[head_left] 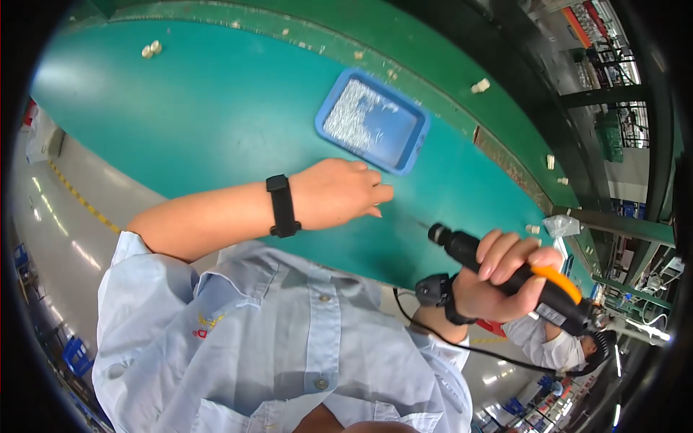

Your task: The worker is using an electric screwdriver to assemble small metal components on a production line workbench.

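My right hand [505, 278] is wrapped round a black electric screwdriver [462, 245] with an orange strip on its body. Its thin bit points left, toward my other hand, and a black cable trails from its rear end. Over the green table mat [238, 115], my left hand [343, 193] is held with its fingers curled together; whatever lies between the fingertips is hidden or too small to name. Just beyond that hand sits a blue plastic tray [411, 155], partly filled with many small, shiny silver pieces [354, 115] heaped at its left side.
Small cream-coloured parts lie at the far left [151, 49] and along the green ledge [481, 86] behind the mat. A clear plastic bag [561, 226] rests at the right end. Another person [552, 346] in a light shirt is beyond the table at lower right.
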